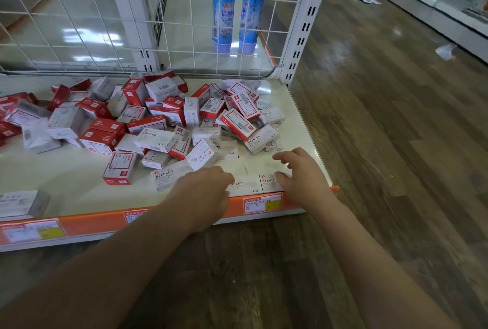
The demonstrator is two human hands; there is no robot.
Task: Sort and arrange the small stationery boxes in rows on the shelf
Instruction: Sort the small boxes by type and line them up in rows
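Boxes of staples and paper clips, red and white, lie heaped in a loose pile across the middle and back of the white shelf. At the front edge, above the orange price strip, two white staple boxes sit side by side in a row. Our left hand rests knuckles-up on the left one of the pair; its fingers curl under, and we cannot tell whether they grip anything. Our right hand lies on the right box of the row, thumb against its top, fingers spread and slightly bent, holding nothing. Behind the wire grid stand two blue bottles.
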